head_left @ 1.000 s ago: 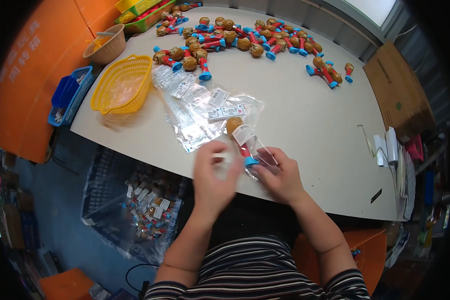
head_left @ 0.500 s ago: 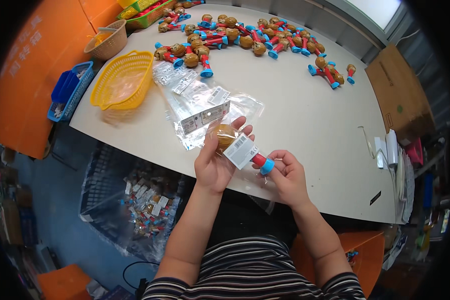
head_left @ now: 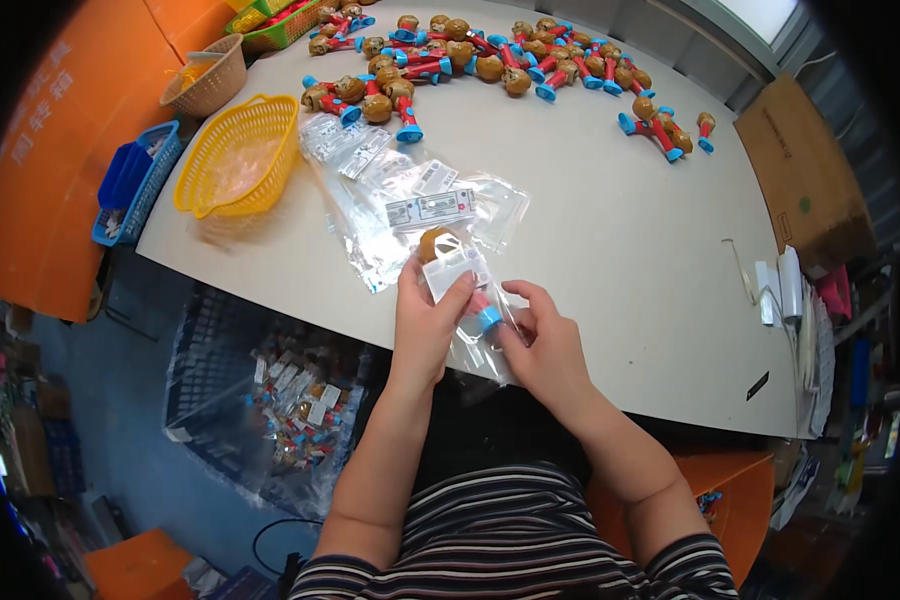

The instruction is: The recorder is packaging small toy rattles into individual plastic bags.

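Pinching a clear bag [head_left: 475,340] at centre frame, the left hand [head_left: 425,320] closes on its top while the right hand [head_left: 545,345] grips its lower edge. The toy [head_left: 460,275] inside, brown-headed with a blue base, could slide out onto the counter [head_left: 610,240] if the open end tips.

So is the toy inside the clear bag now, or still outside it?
Inside. The toy shows through the clear bag, its film running past the blue base, held by the left hand and right hand.

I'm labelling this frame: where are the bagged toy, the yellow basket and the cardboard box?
bagged toy [head_left: 440,245], head view, on its brown round head.
yellow basket [head_left: 232,112], head view, on its rim.
cardboard box [head_left: 800,170], head view, on its top face.
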A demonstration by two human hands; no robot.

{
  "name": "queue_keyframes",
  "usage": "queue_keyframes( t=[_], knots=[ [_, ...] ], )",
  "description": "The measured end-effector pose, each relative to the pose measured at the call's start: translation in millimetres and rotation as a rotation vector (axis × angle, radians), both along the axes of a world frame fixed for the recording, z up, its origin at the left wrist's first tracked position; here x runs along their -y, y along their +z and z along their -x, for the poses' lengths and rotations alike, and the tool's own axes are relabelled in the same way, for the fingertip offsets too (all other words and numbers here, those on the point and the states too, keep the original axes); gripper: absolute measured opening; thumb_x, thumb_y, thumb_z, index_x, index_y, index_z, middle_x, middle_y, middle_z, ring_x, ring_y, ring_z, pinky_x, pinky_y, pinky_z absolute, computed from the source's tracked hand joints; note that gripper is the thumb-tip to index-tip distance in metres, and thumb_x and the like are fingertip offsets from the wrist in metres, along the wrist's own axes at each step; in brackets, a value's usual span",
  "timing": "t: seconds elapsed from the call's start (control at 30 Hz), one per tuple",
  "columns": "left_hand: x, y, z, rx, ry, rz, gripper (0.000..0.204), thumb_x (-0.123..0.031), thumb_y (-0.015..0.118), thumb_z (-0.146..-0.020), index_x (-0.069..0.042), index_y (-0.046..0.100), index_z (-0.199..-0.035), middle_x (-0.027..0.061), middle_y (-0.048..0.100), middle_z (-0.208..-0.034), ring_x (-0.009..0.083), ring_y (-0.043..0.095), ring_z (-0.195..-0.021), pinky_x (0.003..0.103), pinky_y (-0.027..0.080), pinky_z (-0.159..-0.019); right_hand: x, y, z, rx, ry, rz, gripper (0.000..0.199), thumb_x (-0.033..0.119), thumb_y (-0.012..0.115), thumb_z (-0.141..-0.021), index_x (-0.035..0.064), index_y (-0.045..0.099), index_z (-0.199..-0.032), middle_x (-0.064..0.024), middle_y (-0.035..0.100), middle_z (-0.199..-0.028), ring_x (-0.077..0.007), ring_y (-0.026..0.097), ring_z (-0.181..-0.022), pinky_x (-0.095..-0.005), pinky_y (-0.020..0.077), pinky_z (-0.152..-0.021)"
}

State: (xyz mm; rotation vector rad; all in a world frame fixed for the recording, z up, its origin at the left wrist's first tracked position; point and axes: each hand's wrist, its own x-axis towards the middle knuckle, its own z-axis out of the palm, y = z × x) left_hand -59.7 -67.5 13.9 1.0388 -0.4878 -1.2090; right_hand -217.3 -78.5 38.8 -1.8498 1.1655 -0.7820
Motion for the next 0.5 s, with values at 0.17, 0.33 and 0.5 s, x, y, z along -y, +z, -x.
queue_keyframes(
  t=[0.17,0.33,0.5],
  knots=[
    [-13.2,4.8,-2.4,0.489,0.255,0.096,0.077,-0.006,0.068,-0.088,0.005,0.020,-0.147,0.0261,0.042,-0.135,0.0281,0.062,-0.106,0.035,0.053,-0.089,14.7,3.4,10.1,0.263,-0.026,-0.492,0.040,0.005,0.068,-0.089,-0.0020,0.052,-0.125,-0.0062,0.070,-0.080,-0.0095,0.065,-0.069,-0.0220,0.0507,-0.062],
    [-39.2,21.7,-18.6,1.327,0.383,0.148,0.047,-0.003,0.070,-0.080,0.002,0.054,-0.123,0.0212,0.055,-0.120,0.0411,0.062,-0.097,0.043,0.050,-0.088,22.9,11.2,23.2,0.265,0.063,-0.617,0.037,0.003,0.067,-0.089,-0.0040,0.053,-0.123,-0.0107,0.073,-0.090,-0.0106,0.068,-0.074,-0.0226,0.0551,-0.067],
    [-57.7,24.4,21.7,1.328,0.069,0.446,0.018,-0.005,0.077,-0.074,-0.005,0.069,-0.091,0.0076,0.062,-0.090,0.0284,0.061,-0.085,0.039,0.047,-0.077,26.2,11.3,26.6,0.322,0.093,-0.753,0.034,0.004,0.063,-0.092,-0.0053,0.052,-0.123,-0.0127,0.072,-0.090,-0.0111,0.068,-0.075,-0.0238,0.0565,-0.069]
  ],
)
